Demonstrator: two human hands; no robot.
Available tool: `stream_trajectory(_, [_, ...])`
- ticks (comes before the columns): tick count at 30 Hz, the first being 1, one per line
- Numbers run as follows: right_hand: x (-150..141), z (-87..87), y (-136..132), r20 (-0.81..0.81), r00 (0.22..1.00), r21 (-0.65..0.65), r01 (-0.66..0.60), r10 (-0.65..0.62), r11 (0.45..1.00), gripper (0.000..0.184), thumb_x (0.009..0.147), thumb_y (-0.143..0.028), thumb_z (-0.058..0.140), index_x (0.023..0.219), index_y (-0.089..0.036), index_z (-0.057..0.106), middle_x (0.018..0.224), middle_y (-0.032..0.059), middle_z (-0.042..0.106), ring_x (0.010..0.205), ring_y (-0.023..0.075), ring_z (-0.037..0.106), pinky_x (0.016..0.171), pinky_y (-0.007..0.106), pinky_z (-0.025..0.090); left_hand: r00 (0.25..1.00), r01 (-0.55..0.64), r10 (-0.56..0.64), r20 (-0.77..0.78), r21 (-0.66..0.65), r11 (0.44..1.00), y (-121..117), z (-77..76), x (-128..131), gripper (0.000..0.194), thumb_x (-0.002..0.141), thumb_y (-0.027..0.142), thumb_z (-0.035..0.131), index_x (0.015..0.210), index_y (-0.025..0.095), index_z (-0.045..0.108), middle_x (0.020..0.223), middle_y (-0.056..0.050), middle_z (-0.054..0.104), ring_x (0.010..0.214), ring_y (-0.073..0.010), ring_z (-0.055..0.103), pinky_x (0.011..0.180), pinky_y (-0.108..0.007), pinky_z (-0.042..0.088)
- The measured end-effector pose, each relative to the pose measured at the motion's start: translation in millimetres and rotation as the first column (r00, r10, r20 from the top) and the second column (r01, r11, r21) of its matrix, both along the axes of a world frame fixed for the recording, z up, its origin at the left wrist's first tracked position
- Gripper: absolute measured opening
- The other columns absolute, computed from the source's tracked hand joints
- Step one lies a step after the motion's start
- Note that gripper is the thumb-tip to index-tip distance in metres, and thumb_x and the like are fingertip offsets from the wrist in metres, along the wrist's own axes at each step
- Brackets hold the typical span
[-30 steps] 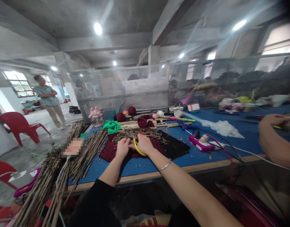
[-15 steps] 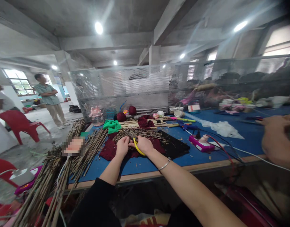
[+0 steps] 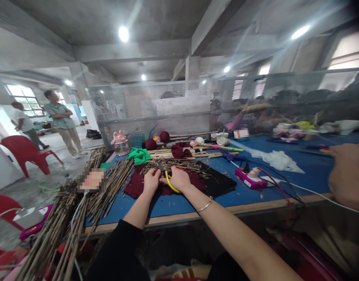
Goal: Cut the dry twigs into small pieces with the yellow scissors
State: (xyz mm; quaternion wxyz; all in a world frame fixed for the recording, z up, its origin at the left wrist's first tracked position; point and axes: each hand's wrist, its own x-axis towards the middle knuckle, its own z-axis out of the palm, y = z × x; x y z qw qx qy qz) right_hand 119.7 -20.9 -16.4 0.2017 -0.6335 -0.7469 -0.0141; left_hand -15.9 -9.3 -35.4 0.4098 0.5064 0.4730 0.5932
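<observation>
right hand [image 3: 181, 180] gripping yellow-handled scissors [image 3: 168, 182], left hand [image 3: 151, 181] curling just beside, can't tell if it's holding anything, dry twigs [image 3: 194, 166] lying over maroon cloth [image 3: 132, 187]

A person in white [image 3: 23, 121], newly in view since a second ago, beyond the red chair [image 3: 17, 150].

The right hand [image 3: 180, 180] hides part of the scissors [image 3: 169, 183], whose blades [image 3: 157, 167] blur into the twigs [image 3: 194, 168], while the right edge crops a co-worker's blurred arm [image 3: 347, 177].
</observation>
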Motion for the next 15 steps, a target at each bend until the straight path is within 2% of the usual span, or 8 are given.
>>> stream_trajectory(4, [0.6, 0.4, -0.8, 0.018, 0.999, 0.067, -0.034, 0.033, 0.997, 0.064, 0.065, -0.068, 0.050, 0.098, -0.014, 0.047, 0.098, 0.0149, 0.059, 0.095, 0.0267, 0.054, 0.077, 0.034, 0.037, 1.000, 0.018, -0.018, 0.021, 0.017, 1.000, -1.6, 1.9, 0.3, 0.025, 0.067, 0.033, 0.060, 0.080, 0.012, 0.061, 0.074, -0.007, 0.066, 0.060, -0.0134, 0.059, 0.054, -0.022, 0.045])
stream_trajectory(7, [1.5, 1.3, -1.3, 0.018, 0.999, 0.097, -0.033, 0.032, 0.995, 0.062, 0.066, -0.067, 0.050, 0.098, -0.013, 0.046, 0.099, 0.0148, 0.058, 0.096, 0.0271, 0.053, 0.079, 0.035, 0.036, 0.999, 0.043, -0.043, 0.024, -0.004, 0.999, -4.5, 4.3, 2.5, 0.027, 0.066, 0.036, 0.060, 0.080, 0.012, 0.061, 0.070, -0.006, 0.066, 0.054, -0.0119, 0.057, 0.047, -0.021, 0.042])
stream_trajectory(11, [2.5, 2.9, -1.6, 0.002, 0.998, 0.098, -0.055, 0.055, 0.994, 0.061, 0.067, -0.067, 0.048, 0.097, -0.014, 0.045, 0.097, 0.0139, 0.058, 0.094, 0.0265, 0.053, 0.078, 0.035, 0.036, 0.998, 0.067, -0.066, 0.022, -0.034, 0.997, -7.5, 6.0, 5.1, 0.035, 0.066, 0.041, 0.060, 0.082, 0.011, 0.062, 0.063, -0.004, 0.065, 0.044, -0.0094, 0.051, 0.040, -0.020, 0.037])
stream_trajectory(15, [2.5, 4.3, -1.8, -0.004, 0.997, 0.076, -0.074, 0.075, 0.994, 0.062, 0.067, -0.067, 0.049, 0.097, -0.014, 0.045, 0.097, 0.0142, 0.058, 0.094, 0.0262, 0.054, 0.078, 0.035, 0.036, 0.999, 0.033, -0.033, -0.001, -0.014, 0.999, -5.7, 3.7, 3.3, 0.035, 0.064, 0.041, 0.061, 0.081, 0.011, 0.064, 0.066, -0.005, 0.066, 0.050, -0.0116, 0.055, 0.045, -0.021, 0.040])
